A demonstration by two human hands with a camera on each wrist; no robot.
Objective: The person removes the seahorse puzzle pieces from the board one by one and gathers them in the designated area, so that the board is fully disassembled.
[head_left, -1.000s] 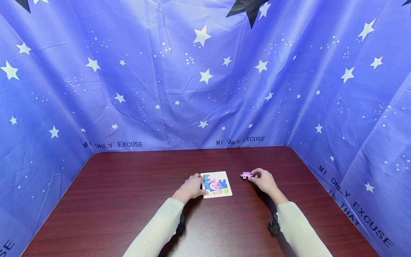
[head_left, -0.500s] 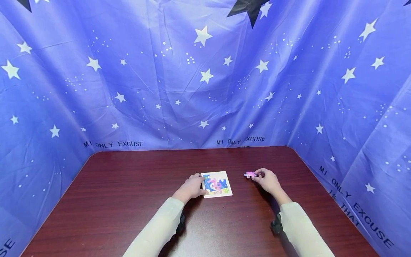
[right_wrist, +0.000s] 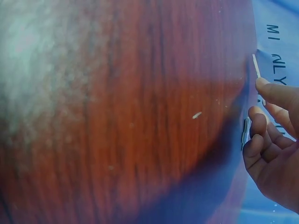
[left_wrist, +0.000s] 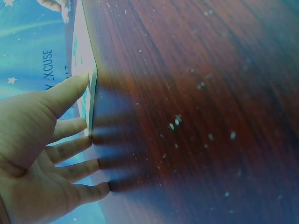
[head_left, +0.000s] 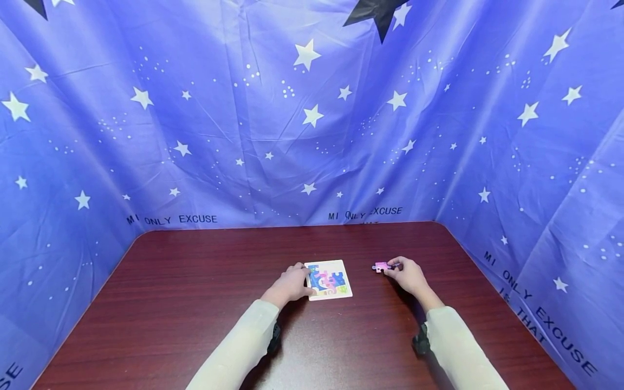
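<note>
A square puzzle board with a pale frame lies flat on the table, with blue, pink and yellow-green pieces in it and a bare pale area along its far side. My left hand rests at its left edge, the thumb at the near corner. In the left wrist view the fingers are spread and fairly straight, tips at the board's edge and the table. To the right of the board, my right hand pinches a pink puzzle piece. In the right wrist view, a second thin piece shows beside the curled lower fingers.
The dark red wooden table reaches back to a blue star-printed curtain, which also hangs along both sides. Small pale specks dot the tabletop near the hands. Each wrist carries a black camera under a pale sleeve.
My right hand has shifted a little to the right with the pink puzzle piece, away from the board. The left hand and the board have stayed in place.
</note>
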